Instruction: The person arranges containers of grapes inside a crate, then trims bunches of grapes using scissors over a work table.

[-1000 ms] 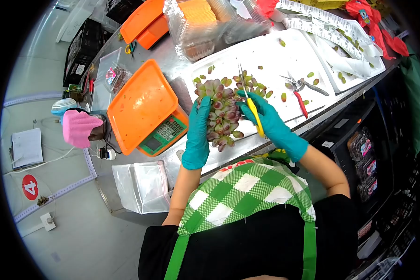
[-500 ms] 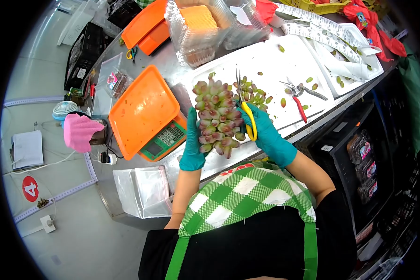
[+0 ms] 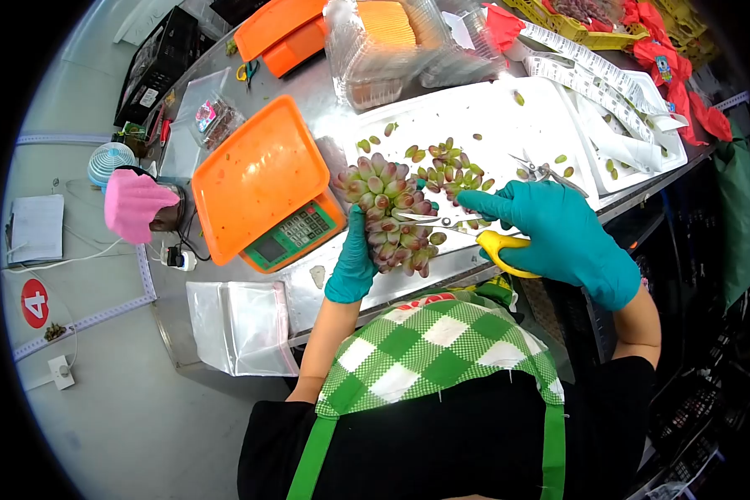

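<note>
My left hand [image 3: 354, 265], in a teal glove, holds up a bunch of grapes [image 3: 389, 208] with pinkish-green elongated berries. Its fingers go behind the bunch, and teal fingertips show at the far side. In my right hand [image 3: 562, 237], also gloved, is a pair of yellow-handled scissors [image 3: 493, 243]. The scissor blades point left and reach the right side of the bunch; whether they touch a stem I cannot tell. Several loose grapes [image 3: 458, 173] lie behind the bunch on a white tray [image 3: 442, 108]. Pruning shears [image 3: 543, 172] on the tray are partly hidden by my right hand.
An orange scale [image 3: 258, 179] stands left of the bunch, with clear plastic bags [image 3: 237, 325] nearer me. Clear plastic boxes [image 3: 371, 62] are stacked behind. Label strips [image 3: 600, 62] cover a second tray at the right. A small fan [image 3: 111, 160] stands far left.
My right hand has moved right and turned the scissors from pointing upward to pointing left at the bunch. The bunch is tilted differently, and more loose grapes show on the tray.
</note>
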`<control>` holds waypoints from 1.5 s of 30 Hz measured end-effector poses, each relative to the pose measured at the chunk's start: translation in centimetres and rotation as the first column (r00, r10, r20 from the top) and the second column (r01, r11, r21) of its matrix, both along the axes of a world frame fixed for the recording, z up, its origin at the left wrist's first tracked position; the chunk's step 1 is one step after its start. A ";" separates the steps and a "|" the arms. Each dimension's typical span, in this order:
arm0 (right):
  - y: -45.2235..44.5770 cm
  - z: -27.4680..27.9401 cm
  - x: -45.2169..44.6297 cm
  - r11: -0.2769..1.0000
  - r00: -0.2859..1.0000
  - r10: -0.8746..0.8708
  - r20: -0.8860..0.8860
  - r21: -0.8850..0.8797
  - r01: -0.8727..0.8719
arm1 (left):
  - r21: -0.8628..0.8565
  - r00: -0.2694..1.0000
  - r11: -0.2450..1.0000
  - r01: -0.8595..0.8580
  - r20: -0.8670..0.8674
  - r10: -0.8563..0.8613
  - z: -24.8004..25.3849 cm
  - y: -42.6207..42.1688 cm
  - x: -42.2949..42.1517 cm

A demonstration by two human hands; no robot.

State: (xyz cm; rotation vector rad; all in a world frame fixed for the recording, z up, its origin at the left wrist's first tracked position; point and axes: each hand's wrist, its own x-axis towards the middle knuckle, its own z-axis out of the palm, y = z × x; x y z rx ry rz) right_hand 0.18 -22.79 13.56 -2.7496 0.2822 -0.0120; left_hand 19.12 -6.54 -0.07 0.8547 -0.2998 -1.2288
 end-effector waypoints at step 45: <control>0.2 -0.3 1.0 0.879 0.991 0.127 -0.042 -0.459 -0.132 | 0.070 0.994 0.995 0.065 -0.091 -0.059 0.1 -0.4 -0.9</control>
